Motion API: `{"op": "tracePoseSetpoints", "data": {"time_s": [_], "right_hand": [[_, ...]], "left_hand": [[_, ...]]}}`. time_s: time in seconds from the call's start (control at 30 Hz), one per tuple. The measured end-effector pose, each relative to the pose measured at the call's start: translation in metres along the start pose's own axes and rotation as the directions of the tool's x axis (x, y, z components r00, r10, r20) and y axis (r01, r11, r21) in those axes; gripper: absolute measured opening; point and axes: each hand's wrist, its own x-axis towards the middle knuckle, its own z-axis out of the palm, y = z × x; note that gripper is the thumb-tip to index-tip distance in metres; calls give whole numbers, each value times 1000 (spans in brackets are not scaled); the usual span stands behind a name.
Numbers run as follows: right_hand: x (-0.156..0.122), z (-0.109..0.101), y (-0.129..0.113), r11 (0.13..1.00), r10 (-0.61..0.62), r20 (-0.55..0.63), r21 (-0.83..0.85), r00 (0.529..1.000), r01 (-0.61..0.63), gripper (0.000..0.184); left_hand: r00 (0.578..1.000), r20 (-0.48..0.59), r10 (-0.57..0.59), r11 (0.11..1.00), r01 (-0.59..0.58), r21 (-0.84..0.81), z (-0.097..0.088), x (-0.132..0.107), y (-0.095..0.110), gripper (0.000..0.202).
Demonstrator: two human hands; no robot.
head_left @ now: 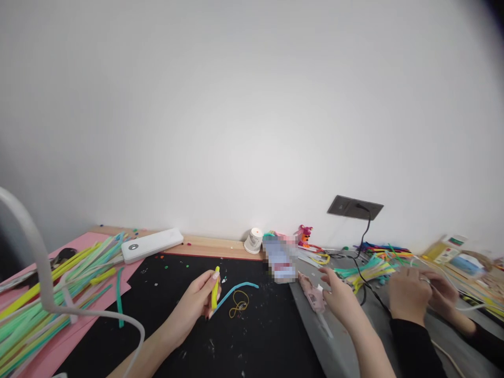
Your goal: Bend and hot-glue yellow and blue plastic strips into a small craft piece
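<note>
While the left hand (202, 296) has a folded yellow fuzzy stem (214, 294) pinched upright between thumb and fingers, the right one (337, 294) is pretty much open, fingers loosely bent and thumb apart from the index. It's right at a pinkish glue gun (311, 295) lying on the gray surface (342, 357); can't tell if the skin is actually touching it. The two hands are well apart, btw.

A blue stem (236, 287) runs out from the left fingertips over the black mat (268, 336) and curves off to the right. Can't tell whether it's gripped too or just lying under them. Just beside it there's a tangled yellowish elastic loop (237, 307).

Farther back on the bench (208, 248) sit a white cup (254, 241) and a white gadget (153, 245), and there's a big heap of stems (39, 328) off to the left on pink paper (45, 361). Over on the right, another person's hands (409, 294) are close together, black sleeves and all; what they're holding is hidden.
</note>
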Motion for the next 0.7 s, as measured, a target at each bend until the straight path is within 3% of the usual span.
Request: {"op": "tracePoseSetpoints", "data": {"time_s": [0.13,0.27,0.4,0.53,0.7], "right_hand": [[8,6,29,985,-4,137,-168,991,27,61],[9,8,24,946,-48,205,-306,978,111,61],[7,3,20,951,-108,217,-261,970,165,45],[4,-3,24,976,-162,129,-126,978,178,29],[3,-18,21,968,-231,-107,75,967,240,22]], "left_hand": [[1000,19,-12,1000,12,23,-2,0,0,36],[1000,10,-10,1000,10,15,-3,1,0,35],[999,-43,-24,1000,24,9,-3,2,1,35],[999,-25,-32,999,31,-15,-6,2,1,36],[999,15,-47,997,48,-60,-7,2,2,33]]}}
